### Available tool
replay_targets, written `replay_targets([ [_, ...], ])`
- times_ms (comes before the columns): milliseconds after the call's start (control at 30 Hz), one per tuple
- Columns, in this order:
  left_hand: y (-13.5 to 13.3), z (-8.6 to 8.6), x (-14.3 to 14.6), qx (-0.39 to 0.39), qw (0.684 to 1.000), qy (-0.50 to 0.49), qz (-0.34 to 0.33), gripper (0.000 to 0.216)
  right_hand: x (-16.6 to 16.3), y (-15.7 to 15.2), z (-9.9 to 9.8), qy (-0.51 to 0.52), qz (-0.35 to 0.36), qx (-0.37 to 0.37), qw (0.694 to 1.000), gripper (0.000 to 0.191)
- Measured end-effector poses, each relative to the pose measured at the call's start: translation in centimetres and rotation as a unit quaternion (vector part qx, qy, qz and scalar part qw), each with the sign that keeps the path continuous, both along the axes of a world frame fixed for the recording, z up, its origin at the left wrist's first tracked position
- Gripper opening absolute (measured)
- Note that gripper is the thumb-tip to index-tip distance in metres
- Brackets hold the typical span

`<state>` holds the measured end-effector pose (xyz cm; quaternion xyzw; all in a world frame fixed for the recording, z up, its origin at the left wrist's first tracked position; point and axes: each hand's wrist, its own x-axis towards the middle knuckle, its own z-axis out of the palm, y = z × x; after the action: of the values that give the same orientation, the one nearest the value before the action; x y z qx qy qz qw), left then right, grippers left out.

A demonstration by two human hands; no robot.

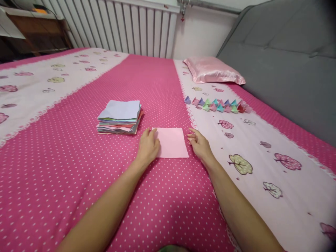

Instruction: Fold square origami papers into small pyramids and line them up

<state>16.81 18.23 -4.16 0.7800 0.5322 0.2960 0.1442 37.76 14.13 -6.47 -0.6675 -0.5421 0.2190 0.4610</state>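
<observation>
A square sheet of pink paper (172, 143) lies flat on the bed in front of me. My left hand (148, 146) rests at its left edge, thumb and fingertips on or right beside the paper, fingers loosely bent and apart. On the other side, my right hand (200, 144) hovers just off the sheet's right edge, its fingers spread and holding nothing. To the left, beyond my left hand, sits a thick stack of coloured paper (119, 117) with a pale lavender sheet on top.
Several small folded paper pieces (219, 105) in mixed colours stand in rows at the right. Behind them lies a pink satin pillow (214, 70). A grey padded headboard (278, 63) borders the bed's right side; a white radiator (126, 28) stands at the far end. The bedspread (65, 168) is pink with dots.
</observation>
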Motion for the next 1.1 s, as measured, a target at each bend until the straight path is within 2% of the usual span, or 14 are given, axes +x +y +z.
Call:
replay_targets([
  [67,0.1,-0.1,-0.6,-0.028,0.997,-0.068,0.005,0.044,0.5,-0.4,-0.1,0.054,0.059,-0.019,0.997,0.05],
  [167,0.3,-0.2,-1.4,-0.11,0.979,-0.173,-0.012,0.043,0.3,-1.2,0.0,0.089,0.143,-0.025,0.985,0.053],
  [233,0.2,0.1,-1.6,-0.186,0.95,-0.249,-0.032,0.042,0.0,-1.4,0.0,0.09,0.149,-0.018,0.985,0.051],
  [333,0.1,0.8,-1.6,-0.3,0.891,-0.336,-0.063,0.044,-0.2,-1.4,0.0,0.088,0.15,-0.002,0.985,0.047],
  [433,0.1,0.9,-1.7,-0.357,0.85,-0.378,-0.087,0.044,-0.2,-1.3,0.0,0.118,0.16,-0.005,0.98,0.039],
  [500,0.1,0.6,-1.8,-0.369,0.836,-0.394,-0.102,0.047,-0.2,-1.3,0.0,0.146,0.161,-0.014,0.976,0.036],
  [567,0.2,0.1,-1.8,-0.359,0.838,-0.398,-0.104,0.052,-0.2,-1.3,0.0,0.166,0.157,-0.015,0.973,0.033],
  [700,0.3,-0.4,-1.4,-0.31,0.873,-0.367,-0.083,0.054,-0.2,-1.0,-0.3,0.177,0.131,-0.003,0.976,0.028],
  [900,-0.1,0.9,-1.2,-0.236,0.914,-0.326,-0.041,0.04,-0.2,-0.7,-0.4,0.175,0.106,0.014,0.979,0.025],
  [1000,-0.3,1.5,-1.4,-0.228,0.922,-0.312,-0.029,0.038,-0.1,-0.8,-0.1,0.202,0.101,0.031,0.974,0.024],
  [1100,-0.5,2.0,-1.6,-0.232,0.914,-0.33,-0.03,0.039,-0.2,-1.0,0.4,0.219,0.097,0.04,0.97,0.027],
])
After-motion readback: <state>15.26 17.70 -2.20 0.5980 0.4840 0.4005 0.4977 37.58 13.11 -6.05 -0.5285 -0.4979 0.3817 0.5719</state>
